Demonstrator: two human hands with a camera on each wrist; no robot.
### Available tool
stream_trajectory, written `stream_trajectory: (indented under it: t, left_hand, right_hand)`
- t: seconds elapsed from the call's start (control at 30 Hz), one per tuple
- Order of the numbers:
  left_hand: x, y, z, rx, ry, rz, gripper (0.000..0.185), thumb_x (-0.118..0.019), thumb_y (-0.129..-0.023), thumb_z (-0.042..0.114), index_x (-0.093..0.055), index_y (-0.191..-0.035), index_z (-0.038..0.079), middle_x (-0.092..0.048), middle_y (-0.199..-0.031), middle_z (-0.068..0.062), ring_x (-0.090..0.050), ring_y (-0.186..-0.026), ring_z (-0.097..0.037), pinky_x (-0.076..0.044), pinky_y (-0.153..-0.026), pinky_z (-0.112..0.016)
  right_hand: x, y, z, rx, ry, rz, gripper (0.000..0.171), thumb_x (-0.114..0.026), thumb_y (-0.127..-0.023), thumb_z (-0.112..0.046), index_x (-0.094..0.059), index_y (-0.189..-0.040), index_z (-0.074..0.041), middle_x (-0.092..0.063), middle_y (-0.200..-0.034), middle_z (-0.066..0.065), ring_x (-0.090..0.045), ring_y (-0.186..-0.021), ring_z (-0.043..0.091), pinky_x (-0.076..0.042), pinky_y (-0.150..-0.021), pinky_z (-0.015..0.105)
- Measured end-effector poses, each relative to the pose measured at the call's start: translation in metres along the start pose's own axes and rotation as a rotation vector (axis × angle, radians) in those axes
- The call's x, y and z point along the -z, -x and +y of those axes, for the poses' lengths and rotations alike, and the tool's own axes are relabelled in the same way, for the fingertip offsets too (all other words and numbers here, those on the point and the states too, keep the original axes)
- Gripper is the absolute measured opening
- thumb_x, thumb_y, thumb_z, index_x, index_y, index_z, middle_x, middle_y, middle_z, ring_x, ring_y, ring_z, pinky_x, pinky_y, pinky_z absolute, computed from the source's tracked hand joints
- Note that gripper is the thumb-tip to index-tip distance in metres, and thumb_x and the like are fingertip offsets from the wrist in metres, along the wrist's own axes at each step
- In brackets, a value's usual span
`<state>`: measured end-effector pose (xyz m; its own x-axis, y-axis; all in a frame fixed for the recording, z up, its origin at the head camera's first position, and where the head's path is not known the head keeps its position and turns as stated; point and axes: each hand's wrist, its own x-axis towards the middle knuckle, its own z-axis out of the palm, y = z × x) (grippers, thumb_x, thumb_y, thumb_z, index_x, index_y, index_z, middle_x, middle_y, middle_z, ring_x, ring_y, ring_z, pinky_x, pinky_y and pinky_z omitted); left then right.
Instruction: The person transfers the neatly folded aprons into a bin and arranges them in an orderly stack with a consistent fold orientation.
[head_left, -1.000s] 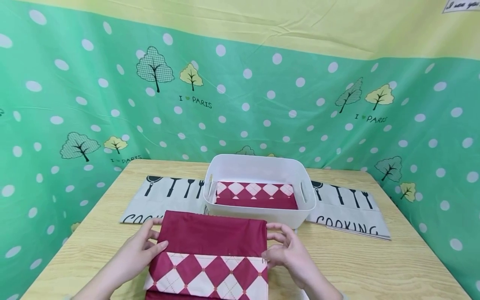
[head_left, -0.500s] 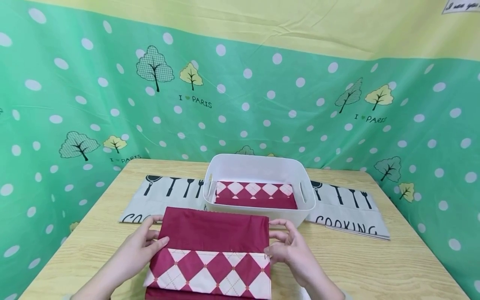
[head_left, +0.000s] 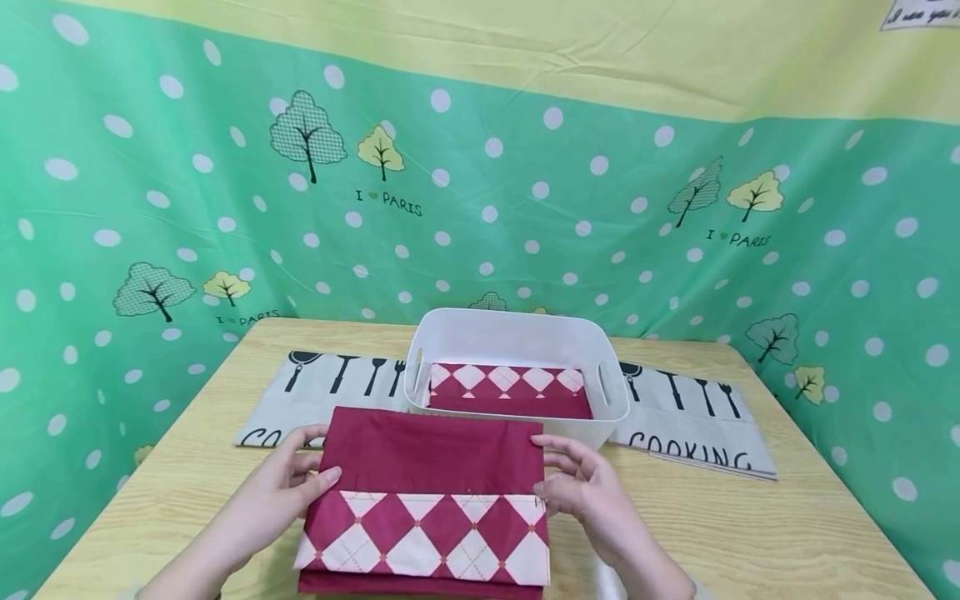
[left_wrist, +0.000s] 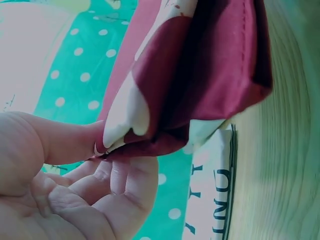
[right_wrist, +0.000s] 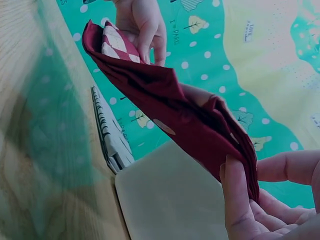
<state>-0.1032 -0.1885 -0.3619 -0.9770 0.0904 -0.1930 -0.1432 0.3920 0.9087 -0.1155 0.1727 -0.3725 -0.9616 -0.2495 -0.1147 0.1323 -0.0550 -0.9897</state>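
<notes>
Beside "COOKING" mats, both hands apparently pinch folded red cloth.

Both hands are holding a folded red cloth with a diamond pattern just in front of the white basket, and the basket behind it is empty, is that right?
Not quite. The white basket is not empty: the head view shows another folded red diamond cloth lying inside it. The rest holds: the left hand and right hand each hold a side of the folded red cloth in front of the basket.
</notes>
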Motion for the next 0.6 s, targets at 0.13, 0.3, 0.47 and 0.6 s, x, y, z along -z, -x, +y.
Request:
stream_trajectory:
  t: [0.13, 0.3, 0.47, 0.6]
  left_hand:
    - [0.0, 0.0, 0.002, -0.016, 0.001, -0.003, 0.062, -0.059, -0.099, 0.012, -0.025, -0.149, -0.004, -0.064, -0.123, -0.024, -0.068, -0.092, -0.02, -0.059, -0.07, -0.03]
    - [-0.001, 0.0, 0.004, -0.028, -0.009, 0.002, 0.065, -0.059, -0.1, 0.016, -0.025, -0.151, -0.006, -0.057, -0.13, -0.03, -0.067, -0.104, -0.025, -0.06, -0.073, -0.032]
    - [-0.001, -0.001, 0.006, -0.034, -0.026, -0.02, 0.068, -0.06, -0.099, 0.018, -0.024, -0.152, -0.007, -0.049, -0.137, -0.035, -0.063, -0.112, -0.031, -0.061, -0.075, -0.033]
    - [0.001, -0.001, 0.008, -0.033, -0.055, -0.044, 0.075, -0.064, -0.097, 0.019, -0.021, -0.152, -0.009, -0.044, -0.142, -0.037, -0.057, -0.121, -0.037, -0.06, -0.08, -0.033]
  right_hand:
    - [0.002, -0.001, -0.004, 0.016, -0.004, -0.011, 0.066, -0.063, -0.082, 0.004, -0.04, -0.143, 0.01, -0.064, -0.106, 0.001, -0.062, -0.076, 0.009, -0.055, -0.064, 0.024]
    - [0.005, 0.0, -0.007, 0.037, -0.029, -0.03, 0.064, -0.063, -0.083, 0.004, -0.04, -0.142, 0.012, -0.063, -0.105, 0.001, -0.063, -0.076, 0.008, -0.054, -0.062, 0.023]
    - [0.009, 0.0, -0.007, 0.071, -0.065, -0.077, 0.057, -0.062, -0.086, 0.003, -0.044, -0.139, 0.012, -0.062, -0.105, 0.0, -0.064, -0.077, 0.008, -0.057, -0.06, 0.025]
    - [0.012, 0.0, -0.008, 0.087, -0.088, -0.102, 0.055, -0.062, -0.086, 0.004, -0.046, -0.139, 0.009, -0.062, -0.106, 0.001, -0.064, -0.078, 0.009, -0.058, -0.062, 0.026]
